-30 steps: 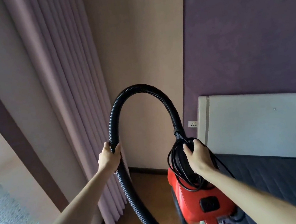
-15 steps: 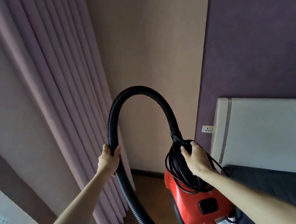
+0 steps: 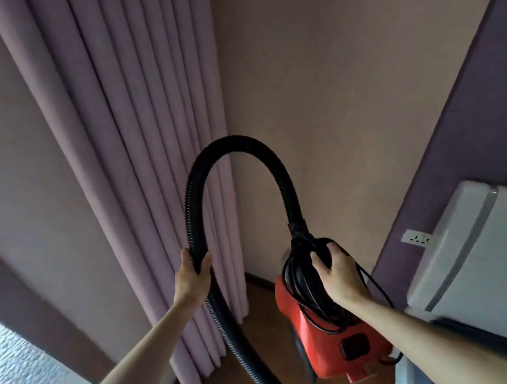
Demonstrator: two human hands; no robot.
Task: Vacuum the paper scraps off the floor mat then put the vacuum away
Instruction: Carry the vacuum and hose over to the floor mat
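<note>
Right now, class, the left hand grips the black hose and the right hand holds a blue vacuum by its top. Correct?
One slip: the head view shows the vacuum is red, not blue. The left hand grips the black hose, and the right hand holds its top.

I hold the red canister vacuum (image 3: 330, 341) aloft, black cord (image 3: 305, 282) coiled on top, its ribbed black hose (image 3: 232, 144) arching overhead.
</note>
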